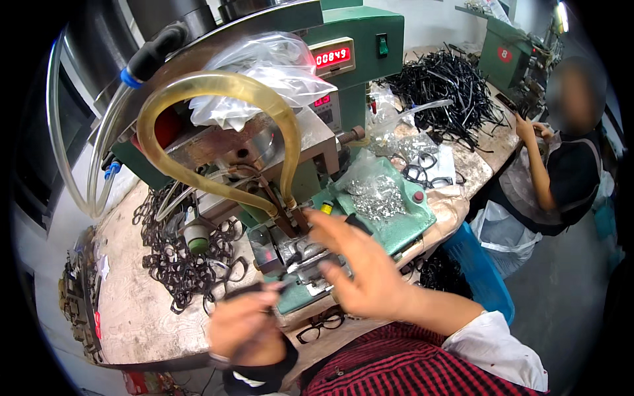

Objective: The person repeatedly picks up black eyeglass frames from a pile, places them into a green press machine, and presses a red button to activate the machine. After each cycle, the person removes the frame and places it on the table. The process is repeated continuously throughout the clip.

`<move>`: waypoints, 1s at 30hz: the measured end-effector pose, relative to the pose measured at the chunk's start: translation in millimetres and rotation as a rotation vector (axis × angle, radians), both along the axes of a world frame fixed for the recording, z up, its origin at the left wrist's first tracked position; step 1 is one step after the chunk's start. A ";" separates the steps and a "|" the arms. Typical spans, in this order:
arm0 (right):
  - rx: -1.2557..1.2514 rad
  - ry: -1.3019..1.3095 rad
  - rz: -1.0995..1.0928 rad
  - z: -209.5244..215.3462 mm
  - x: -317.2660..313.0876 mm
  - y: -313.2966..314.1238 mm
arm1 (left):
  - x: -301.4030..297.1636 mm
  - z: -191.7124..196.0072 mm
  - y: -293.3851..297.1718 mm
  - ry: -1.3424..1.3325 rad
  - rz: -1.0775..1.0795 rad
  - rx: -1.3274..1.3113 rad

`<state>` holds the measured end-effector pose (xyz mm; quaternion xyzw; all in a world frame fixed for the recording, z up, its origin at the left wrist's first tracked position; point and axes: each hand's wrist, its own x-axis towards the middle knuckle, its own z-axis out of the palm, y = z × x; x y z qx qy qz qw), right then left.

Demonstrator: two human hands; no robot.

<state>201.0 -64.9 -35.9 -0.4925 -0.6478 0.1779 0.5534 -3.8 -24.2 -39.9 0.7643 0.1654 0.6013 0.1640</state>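
Observation:
My left hand (244, 323), smeared by motion, closes round a thin dark thing (254, 289) with a greyish tip; its kind cannot be made out. That tip points at the metal jig (310, 267) on the green machine's base. Over the jig's right side is my right hand (370, 267), thumb and forefinger apart, with nothing visible between them. A yellowish hose (290, 132) loops down to the machine's head above the jig. Dark eyeglass frames (321, 327) lie at the table's near edge, below the jig.
A heap of dark eyeglass frames (191, 264) covers the table at left. Small metal parts (380, 198) sit in a clear bag on the green base. Black strips (442, 92) pile up behind. A blue basket (485, 277) stands at right; a co-worker (555, 158) sits beyond.

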 end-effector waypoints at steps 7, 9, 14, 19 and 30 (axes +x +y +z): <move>-0.194 -0.083 -0.576 -87.8 92.6 -10.0 | 37.0 11.7 3.0 0.530 -0.166 0.443; -0.131 -0.281 -0.497 -96.5 95.9 -18.0 | 44.5 0.1 7.2 0.493 -0.139 0.456; -0.010 0.050 -0.562 -70.9 117.1 5.7 | 42.3 -0.5 4.2 0.501 -0.096 0.409; -0.199 -0.304 -0.502 -85.1 123.1 -9.0 | 44.8 -1.1 6.4 0.501 -0.112 0.398; -0.153 -0.442 -0.631 -102.3 92.9 -1.1 | -4.2 -31.7 -58.6 0.502 0.139 0.129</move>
